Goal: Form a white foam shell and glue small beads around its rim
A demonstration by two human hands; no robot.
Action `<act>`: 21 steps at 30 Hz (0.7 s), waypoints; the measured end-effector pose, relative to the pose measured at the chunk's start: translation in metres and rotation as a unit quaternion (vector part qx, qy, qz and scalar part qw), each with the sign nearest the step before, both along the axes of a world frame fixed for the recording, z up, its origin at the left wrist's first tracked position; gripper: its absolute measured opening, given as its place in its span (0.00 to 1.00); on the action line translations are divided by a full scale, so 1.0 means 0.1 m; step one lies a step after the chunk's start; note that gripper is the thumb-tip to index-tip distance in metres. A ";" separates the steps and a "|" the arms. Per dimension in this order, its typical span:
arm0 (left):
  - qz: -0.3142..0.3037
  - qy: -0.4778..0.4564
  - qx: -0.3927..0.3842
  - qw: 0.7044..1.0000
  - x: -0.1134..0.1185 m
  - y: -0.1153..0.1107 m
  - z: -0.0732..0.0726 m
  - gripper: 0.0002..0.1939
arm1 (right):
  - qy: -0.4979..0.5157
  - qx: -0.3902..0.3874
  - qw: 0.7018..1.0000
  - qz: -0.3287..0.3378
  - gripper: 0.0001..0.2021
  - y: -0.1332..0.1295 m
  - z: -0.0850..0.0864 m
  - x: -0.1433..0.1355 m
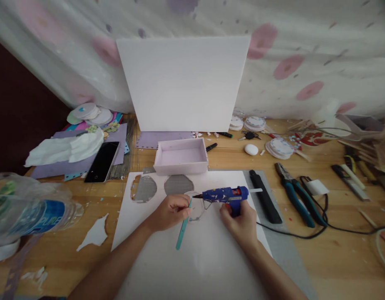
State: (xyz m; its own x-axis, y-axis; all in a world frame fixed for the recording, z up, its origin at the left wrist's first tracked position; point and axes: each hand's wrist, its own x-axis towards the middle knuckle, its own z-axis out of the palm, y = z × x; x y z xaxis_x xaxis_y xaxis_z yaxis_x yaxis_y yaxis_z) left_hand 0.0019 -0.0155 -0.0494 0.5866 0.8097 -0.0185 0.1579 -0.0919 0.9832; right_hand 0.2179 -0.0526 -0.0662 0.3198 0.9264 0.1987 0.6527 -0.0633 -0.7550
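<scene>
My left hand (172, 212) pinches a teal strip (182, 234) near its upper end, and the strip slants down toward me. My right hand (240, 221) is wrapped round the handle of a blue glue gun (223, 194). The gun's dark nozzle points left, at the top of the strip; whether they touch is hard to tell. A white glue stick (255, 190) sticks out of the gun's back. Beneath both hands lies a white sheet (148, 250) with cut-out openings, and a faint round outline shows below the nozzle.
A pale pink open box (181, 156) stands behind the sheet, before an upright white board (186, 83). Left are a phone (102, 162) and a plastic bottle (45, 214). Right are a black cutter (265, 198), teal-handled pliers (300, 196) and a black cable (282, 232).
</scene>
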 end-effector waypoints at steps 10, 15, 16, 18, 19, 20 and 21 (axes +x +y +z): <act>0.001 -0.013 0.000 1.000 0.00 0.01 -0.02 0.20 | -0.016 0.018 1.000 0.018 0.06 0.00 -0.05 0.04; -0.002 -0.021 0.008 1.000 0.00 0.02 -0.04 0.20 | -0.037 0.043 0.998 0.041 0.07 0.02 -0.12 0.10; -0.002 -0.022 0.009 1.000 0.00 0.02 -0.04 0.20 | -0.040 0.046 0.997 0.043 0.07 0.02 -0.13 0.10; 0.000 -0.025 0.011 1.000 0.00 0.01 -0.04 0.20 | -0.049 0.048 0.997 0.043 0.07 0.01 -0.14 0.10; 0.000 -0.025 0.011 1.000 0.00 0.01 -0.04 0.20 | -0.055 0.048 0.997 0.039 0.07 0.01 -0.14 0.09; 0.001 -0.025 0.012 1.000 0.00 0.01 -0.03 0.20 | -0.062 0.047 0.996 0.032 0.06 0.00 -0.13 0.08; 0.003 -0.024 0.015 1.000 -0.01 0.01 -0.03 0.20 | -0.066 0.046 0.997 0.022 0.05 0.00 -0.13 0.08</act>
